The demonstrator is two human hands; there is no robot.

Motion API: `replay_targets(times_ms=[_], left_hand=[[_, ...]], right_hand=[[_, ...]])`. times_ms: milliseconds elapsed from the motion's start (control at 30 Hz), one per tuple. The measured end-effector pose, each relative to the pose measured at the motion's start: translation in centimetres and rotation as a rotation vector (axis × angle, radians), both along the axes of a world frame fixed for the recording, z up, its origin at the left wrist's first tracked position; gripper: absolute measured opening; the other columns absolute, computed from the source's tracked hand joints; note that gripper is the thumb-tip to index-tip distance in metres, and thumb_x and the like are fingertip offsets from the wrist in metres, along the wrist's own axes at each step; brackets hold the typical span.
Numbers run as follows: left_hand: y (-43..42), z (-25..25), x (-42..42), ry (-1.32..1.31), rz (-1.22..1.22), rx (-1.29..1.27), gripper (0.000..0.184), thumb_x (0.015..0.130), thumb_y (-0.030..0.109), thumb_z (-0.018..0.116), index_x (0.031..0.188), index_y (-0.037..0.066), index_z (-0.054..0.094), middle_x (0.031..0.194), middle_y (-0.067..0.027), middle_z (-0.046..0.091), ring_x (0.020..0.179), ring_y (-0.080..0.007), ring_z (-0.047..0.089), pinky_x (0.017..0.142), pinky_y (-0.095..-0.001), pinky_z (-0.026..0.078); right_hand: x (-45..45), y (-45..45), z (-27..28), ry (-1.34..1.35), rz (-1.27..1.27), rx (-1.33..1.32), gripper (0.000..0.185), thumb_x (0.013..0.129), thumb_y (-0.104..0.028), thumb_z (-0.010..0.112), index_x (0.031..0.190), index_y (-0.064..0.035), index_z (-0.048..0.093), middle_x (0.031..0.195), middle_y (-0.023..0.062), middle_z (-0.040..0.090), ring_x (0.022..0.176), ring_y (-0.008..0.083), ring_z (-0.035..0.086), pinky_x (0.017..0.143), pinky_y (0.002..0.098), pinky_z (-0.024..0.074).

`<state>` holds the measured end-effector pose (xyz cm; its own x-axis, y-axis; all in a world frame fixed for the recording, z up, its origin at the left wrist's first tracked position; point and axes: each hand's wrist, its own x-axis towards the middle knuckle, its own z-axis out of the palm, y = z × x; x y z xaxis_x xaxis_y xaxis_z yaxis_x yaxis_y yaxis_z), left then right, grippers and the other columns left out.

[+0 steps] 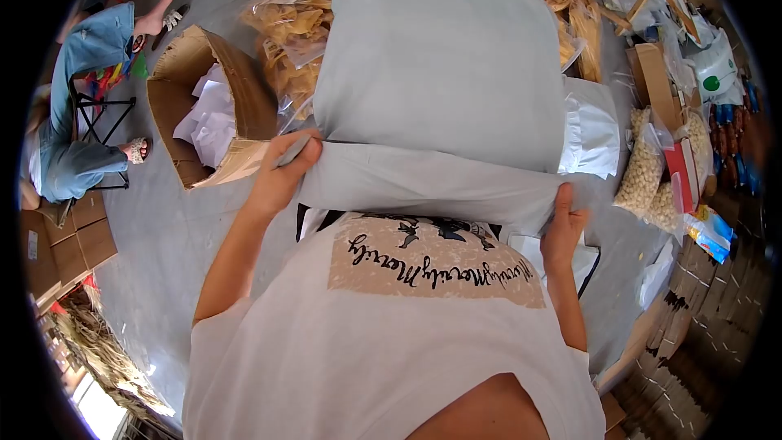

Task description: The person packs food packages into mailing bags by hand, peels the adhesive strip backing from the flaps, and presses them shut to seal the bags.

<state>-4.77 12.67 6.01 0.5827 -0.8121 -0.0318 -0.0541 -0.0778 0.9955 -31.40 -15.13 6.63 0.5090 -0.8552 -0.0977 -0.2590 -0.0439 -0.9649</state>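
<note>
A large grey plastic mailing bag (440, 57) stretches out in front of my body, its near end folded into a wide band (432, 183) across my waist. My left hand (291, 165) pinches the left end of this band. A short grey piece shows between thumb and fingers there; I cannot tell whether it is the bag's corner or a separate thing. At the opposite end, my right hand (562, 230) grips the band's right corner, thumb on top. Part of what lies under the band is hidden.
An open cardboard box (252, 106) with white paper (210, 110) stands left. Clear bags of dried tan pieces (297, 24) lie beyond it. On the right are a silvery packet (590, 126) and bags of pale round pieces (643, 163). Another person's legs (69, 106) show at far left.
</note>
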Motion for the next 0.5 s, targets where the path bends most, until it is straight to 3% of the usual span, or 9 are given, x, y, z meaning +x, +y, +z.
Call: replay_targets(times_ms=[133, 167, 233, 333, 400, 500], left_hand=[[0.2, -2.5, -0.6, 0.205, 0.308, 0.297, 0.029, 0.083, 0.026, 0.06, 0.09, -0.002, 0.058, 0.082, 0.0013, 0.053, 0.075, -0.0071, 0.046, 0.068, -0.0202, 0.037], [0.5, -2.2, -0.3, 0.207, 0.309, 0.3, 0.029, 0.083, 0.026, 0.06, 0.09, -0.002, 0.058, 0.082, 0.0013, 0.053, 0.075, -0.0071, 0.046, 0.068, -0.0202, 0.037], [1.4, -0.9, 0.6, 0.026, 0.035, 0.161, 0.024, 0.084, 0.021, 0.059, 0.086, -0.003, 0.057, 0.074, 0.0029, 0.051, 0.07, -0.0056, 0.044, 0.062, -0.0198, 0.035], [-0.5, 0.1, 0.7, 0.027, 0.106, 0.304, 0.018, 0.082, 0.014, 0.06, 0.082, -0.004, 0.057, 0.067, 0.0044, 0.048, 0.066, -0.004, 0.041, 0.057, -0.0198, 0.035], [-1.0, -2.1, 0.7, 0.07, 0.175, 0.234, 0.015, 0.081, 0.01, 0.061, 0.079, -0.005, 0.057, 0.063, 0.0054, 0.045, 0.062, -0.0032, 0.038, 0.055, -0.0207, 0.034], [-1.2, -1.9, 0.7, 0.067, 0.08, 0.147, 0.011, 0.08, 0.007, 0.06, 0.082, -0.004, 0.06, 0.08, -0.0013, 0.06, 0.077, -0.0068, 0.051, 0.07, -0.0215, 0.041]], right_hand=[[0.9, 1.2, -0.7, 0.065, 0.006, 0.193, 0.024, 0.089, -0.026, 0.053, 0.075, -0.0062, 0.054, 0.072, -0.003, 0.054, 0.065, 0.0027, 0.044, 0.057, 0.02, 0.0372], [0.0, 0.3, -1.7, 0.081, 0.033, 0.227, 0.022, 0.088, -0.026, 0.054, 0.078, -0.0061, 0.054, 0.074, -0.0024, 0.054, 0.066, 0.0032, 0.045, 0.057, 0.0199, 0.0373], [0.0, 0.1, -1.4, 0.098, 0.032, 0.237, 0.027, 0.088, -0.03, 0.053, 0.079, -0.0044, 0.055, 0.074, -0.0026, 0.054, 0.067, 0.0036, 0.044, 0.058, 0.0202, 0.0368], [-0.5, -1.2, -2.2, 0.139, 0.085, 0.26, 0.032, 0.087, -0.034, 0.054, 0.081, -0.0025, 0.057, 0.075, -0.0023, 0.054, 0.068, 0.004, 0.043, 0.06, 0.0206, 0.0369], [-0.1, -1.6, -2.2, 0.164, 0.138, 0.274, 0.031, 0.086, -0.033, 0.055, 0.083, -0.0025, 0.057, 0.076, -0.0019, 0.055, 0.069, 0.0041, 0.045, 0.06, 0.0206, 0.0375], [0.5, -1.7, -0.9, 0.194, 0.116, 0.41, 0.028, 0.086, -0.03, 0.056, 0.089, -0.0023, 0.057, 0.081, -0.0006, 0.057, 0.07, 0.005, 0.05, 0.061, 0.0204, 0.0395]])
